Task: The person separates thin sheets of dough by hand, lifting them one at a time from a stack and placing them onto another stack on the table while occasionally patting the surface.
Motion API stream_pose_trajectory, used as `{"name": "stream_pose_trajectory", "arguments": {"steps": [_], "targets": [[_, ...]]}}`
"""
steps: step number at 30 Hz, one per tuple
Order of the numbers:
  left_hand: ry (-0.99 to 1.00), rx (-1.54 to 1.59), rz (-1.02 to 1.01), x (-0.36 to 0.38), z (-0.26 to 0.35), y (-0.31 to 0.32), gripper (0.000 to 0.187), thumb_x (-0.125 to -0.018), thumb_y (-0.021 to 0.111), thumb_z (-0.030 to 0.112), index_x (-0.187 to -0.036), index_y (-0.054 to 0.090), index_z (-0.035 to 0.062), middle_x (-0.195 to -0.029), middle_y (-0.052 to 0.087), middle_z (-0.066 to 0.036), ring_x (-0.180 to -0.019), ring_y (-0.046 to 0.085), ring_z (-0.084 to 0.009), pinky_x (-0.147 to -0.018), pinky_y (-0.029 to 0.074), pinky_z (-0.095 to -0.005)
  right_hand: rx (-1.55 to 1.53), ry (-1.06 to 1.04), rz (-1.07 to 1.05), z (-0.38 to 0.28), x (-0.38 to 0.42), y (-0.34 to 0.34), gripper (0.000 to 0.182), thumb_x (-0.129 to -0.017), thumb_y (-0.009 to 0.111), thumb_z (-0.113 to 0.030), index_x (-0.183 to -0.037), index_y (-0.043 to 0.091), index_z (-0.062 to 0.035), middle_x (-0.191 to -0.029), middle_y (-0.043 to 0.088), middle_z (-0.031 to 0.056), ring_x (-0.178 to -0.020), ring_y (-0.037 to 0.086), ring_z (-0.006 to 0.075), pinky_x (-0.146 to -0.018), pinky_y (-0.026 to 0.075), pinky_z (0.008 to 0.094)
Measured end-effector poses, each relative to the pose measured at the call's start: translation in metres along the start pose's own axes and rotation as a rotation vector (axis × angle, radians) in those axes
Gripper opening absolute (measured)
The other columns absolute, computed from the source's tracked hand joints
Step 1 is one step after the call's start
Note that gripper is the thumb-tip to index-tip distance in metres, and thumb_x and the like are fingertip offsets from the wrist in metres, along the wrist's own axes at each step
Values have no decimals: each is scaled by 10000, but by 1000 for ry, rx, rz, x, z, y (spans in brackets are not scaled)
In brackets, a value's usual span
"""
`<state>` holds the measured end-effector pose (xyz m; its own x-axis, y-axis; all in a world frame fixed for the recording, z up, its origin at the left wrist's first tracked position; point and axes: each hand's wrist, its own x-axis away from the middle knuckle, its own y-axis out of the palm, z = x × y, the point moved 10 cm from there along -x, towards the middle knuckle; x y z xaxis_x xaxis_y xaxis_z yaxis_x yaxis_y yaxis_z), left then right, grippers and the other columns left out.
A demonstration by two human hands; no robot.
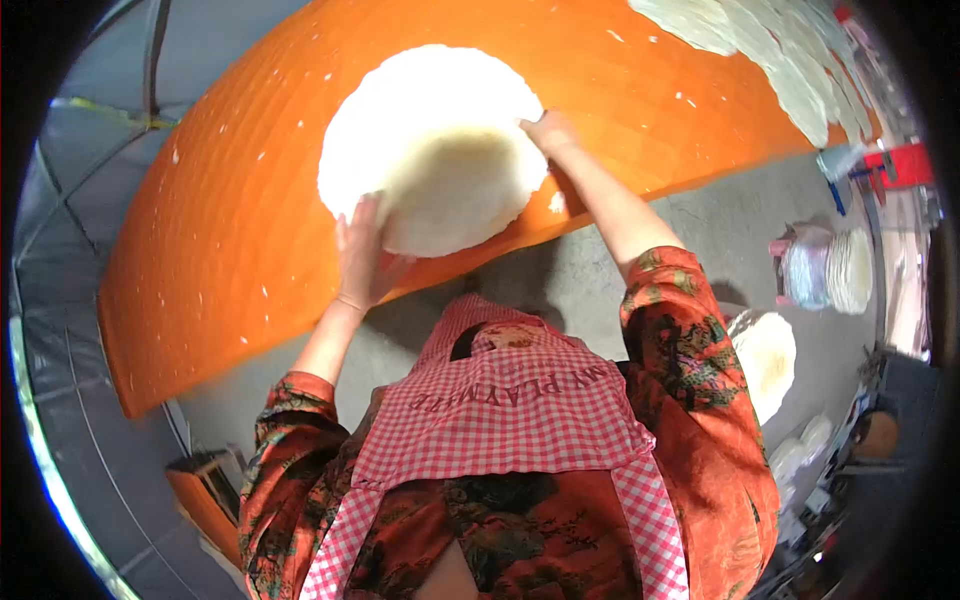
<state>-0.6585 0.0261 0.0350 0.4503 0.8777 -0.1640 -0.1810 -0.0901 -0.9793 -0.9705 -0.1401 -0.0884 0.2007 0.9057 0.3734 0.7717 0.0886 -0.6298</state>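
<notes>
A large, round, thin white sheet, which looks like rolled dough or flatbread, lies near the edge of the orange tabletop. Bright light washes out much of its surface, and a shadow falls across its lower part. My left hand rests at the sheet's lower-left edge with its fingers stretched and the thumb apart. On the right side, my right hand has thumb and fingers closed on the sheet's rim. The undersides of the fingers are hidden.
Overlapping pale sheets lie at the table's upper right. Small white scraps dot the orange surface. Stacked round sheets stand at the right, with another round pale piece beside my right sleeve. Grey floor lies below the table edge.
</notes>
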Motion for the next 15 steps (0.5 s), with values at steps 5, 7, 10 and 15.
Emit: {"name": "stream_pose_trajectory", "arguments": {"steps": [5, 7, 10, 15], "targets": [[-1147, 1601, 245, 104, -106, 112, 600, -880, 536, 513, -1248, 451, 46, -1132, 512, -159, -1015, 531, -254, -883, 454, -388, -82, 56, -139, -4, 5, 5, 483, -739, 700, -418, -875, 660, 43, -816, 671, 165, -660, 634, 279, -625, 510, 362], [-1219, 1880, 187, 93, -76, 127, 638, -870, 531, 547, -1259, 434, 51, -1108, 523, -150, -980, 545, -259, -861, 464, -383, -215, 47, -157, 2, -4, 15, 461, -739, 709, -386, -903, 655, 42, -817, 673, 140, -623, 617, 261, -586, 499, 358], [-1234, 1935, 250, 78, -73, 137, 684, -839, 579, 547, -1278, 422, 47, -1129, 526, -144, -976, 555, -268, -881, 461, -395, -369, 77, -168, 6, -11, 20, 409, -725, 739, -183, -1038, 627, 54, -957, 674, 145, -819, 654, 266, -694, 526, 357], [-1204, 1996, 284, 59, -70, 128, 630, -834, 634, 460, -1246, 466, 15, -1135, 556, -119, -979, 574, -235, -869, 471, -379, -493, 206, -365, 9, -17, 38, 338, -762, 697, -235, -1026, 620, -38, -847, 672, 81, -736, 642, 186, -592, 522, 309]]}}
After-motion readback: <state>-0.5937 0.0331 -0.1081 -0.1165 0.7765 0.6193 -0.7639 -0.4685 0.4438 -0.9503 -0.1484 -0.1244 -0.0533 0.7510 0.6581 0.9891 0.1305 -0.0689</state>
